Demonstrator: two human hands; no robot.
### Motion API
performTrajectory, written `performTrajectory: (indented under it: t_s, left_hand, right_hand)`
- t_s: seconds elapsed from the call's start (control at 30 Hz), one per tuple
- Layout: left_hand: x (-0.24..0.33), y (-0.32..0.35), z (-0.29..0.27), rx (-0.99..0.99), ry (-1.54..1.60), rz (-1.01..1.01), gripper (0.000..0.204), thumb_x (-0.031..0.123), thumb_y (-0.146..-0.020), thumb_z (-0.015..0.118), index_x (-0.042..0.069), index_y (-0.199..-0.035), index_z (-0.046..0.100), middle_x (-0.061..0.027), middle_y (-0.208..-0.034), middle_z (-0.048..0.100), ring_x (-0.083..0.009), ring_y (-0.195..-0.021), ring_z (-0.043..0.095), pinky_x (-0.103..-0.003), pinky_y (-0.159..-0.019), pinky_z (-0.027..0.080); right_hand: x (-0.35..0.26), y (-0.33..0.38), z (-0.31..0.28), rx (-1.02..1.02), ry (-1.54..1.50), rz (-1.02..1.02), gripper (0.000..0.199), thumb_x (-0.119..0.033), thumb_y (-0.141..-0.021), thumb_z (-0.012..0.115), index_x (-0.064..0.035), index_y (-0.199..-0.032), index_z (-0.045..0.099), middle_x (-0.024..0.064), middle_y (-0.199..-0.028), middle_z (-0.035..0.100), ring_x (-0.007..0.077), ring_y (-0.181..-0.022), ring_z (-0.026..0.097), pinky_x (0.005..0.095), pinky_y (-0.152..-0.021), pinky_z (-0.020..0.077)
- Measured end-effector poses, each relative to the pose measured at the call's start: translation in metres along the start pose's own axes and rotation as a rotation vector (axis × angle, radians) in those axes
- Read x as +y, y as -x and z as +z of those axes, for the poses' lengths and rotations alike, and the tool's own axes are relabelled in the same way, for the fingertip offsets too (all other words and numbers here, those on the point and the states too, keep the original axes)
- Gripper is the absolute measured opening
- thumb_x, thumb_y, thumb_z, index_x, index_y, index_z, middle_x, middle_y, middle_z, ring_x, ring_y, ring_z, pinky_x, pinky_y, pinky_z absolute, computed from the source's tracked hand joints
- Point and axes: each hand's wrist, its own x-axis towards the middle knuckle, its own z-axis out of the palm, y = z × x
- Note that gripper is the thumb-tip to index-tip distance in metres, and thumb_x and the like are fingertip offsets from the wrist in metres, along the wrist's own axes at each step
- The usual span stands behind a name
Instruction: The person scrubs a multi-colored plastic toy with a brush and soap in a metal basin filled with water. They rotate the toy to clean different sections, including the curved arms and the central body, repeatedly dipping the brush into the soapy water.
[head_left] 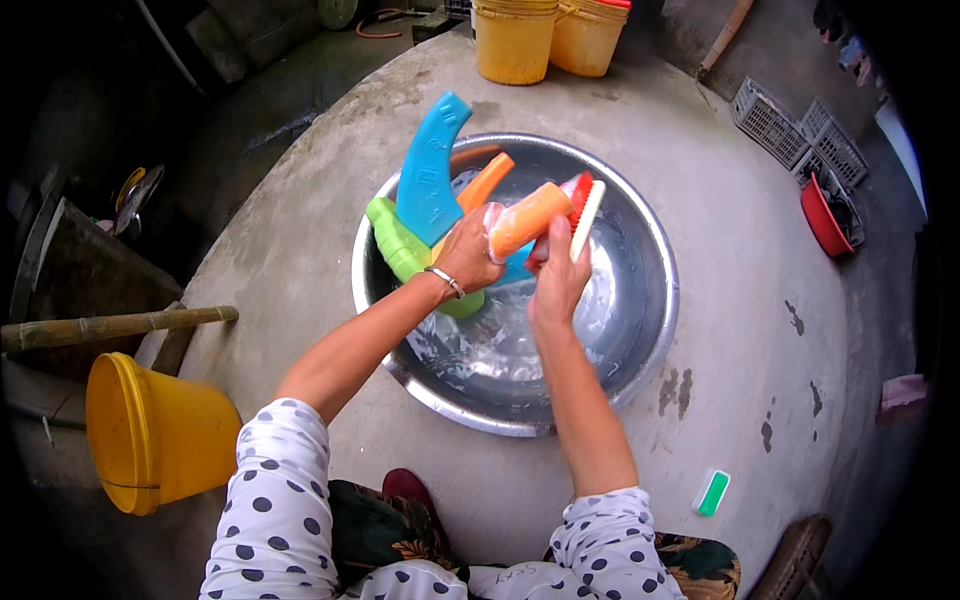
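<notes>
My left hand (465, 250) is closed around an orange plastic tube-shaped piece (532, 217), with white suds where it grips. In my right hand (560, 280) is a scrub brush (588, 220) with a pale back and red bristles, held beside the tube's far end. Both hands are over a wide metal basin (500, 424) holding some water. Leaning in its left side are a curved blue plastic piece (430, 170), a ribbed green one (400, 240) and another orange one (488, 180). Part of a further blue piece shows beneath my hands.
A yellow bucket (165, 430) lies tipped at the left, below a bamboo pole (120, 328). Two more yellow buckets (515, 40) stand beyond the basin. Grey crates (770, 125) and a red basin (828, 215) are far right. A green-and-white object (712, 493) lies on the concrete nearby.
</notes>
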Motion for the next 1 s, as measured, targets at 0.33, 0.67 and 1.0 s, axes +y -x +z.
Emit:
performTrajectory:
  t_s: [0.33, 0.67, 1.0]
  left_hand:
    - [0.038, -0.001, -0.023, -0.094, 0.26, -0.115, 0.043, 0.003, -0.07, 0.071, 0.001, -0.109, 0.053, -0.013, -0.101, 0.055, -0.0276, -0.095, 0.056, -0.033, -0.084, 0.044]
    - [0.052, -0.011, -0.01, -0.131, 0.386, -0.122, 0.059, 0.015, -0.071, 0.078, 0.002, -0.12, 0.048, -0.0106, -0.112, 0.055, -0.0224, -0.103, 0.055, -0.033, -0.09, 0.044]
    - [0.055, -0.024, -0.039, -0.214, 0.456, -0.366, 0.053, 0.008, -0.067, 0.073, 0.0, -0.114, 0.051, -0.0087, -0.101, 0.061, -0.0167, -0.092, 0.057, -0.031, -0.085, 0.047]
  right_hand:
    - [-0.014, 0.022, 0.008, -0.032, 0.199, -0.156, 0.033, -0.024, -0.099, 0.037, 0.0026, -0.111, 0.053, 0.0066, -0.082, 0.058, 0.011, -0.068, 0.052, 0.0265, -0.061, 0.043]
    - [-0.026, 0.033, 0.005, -0.088, 0.301, -0.181, 0.039, -0.022, -0.1, 0.036, 0.0034, -0.129, 0.042, 0.0132, -0.103, 0.058, 0.0187, -0.088, 0.057, 0.0338, -0.078, 0.0465]
    - [-0.008, 0.034, -0.014, -0.28, 0.852, -0.782, 0.065, -0.01, -0.083, 0.053, 0.0063, -0.141, 0.03, 0.0266, -0.144, 0.033, 0.0422, -0.107, 0.05, 0.0435, -0.087, 0.0407]
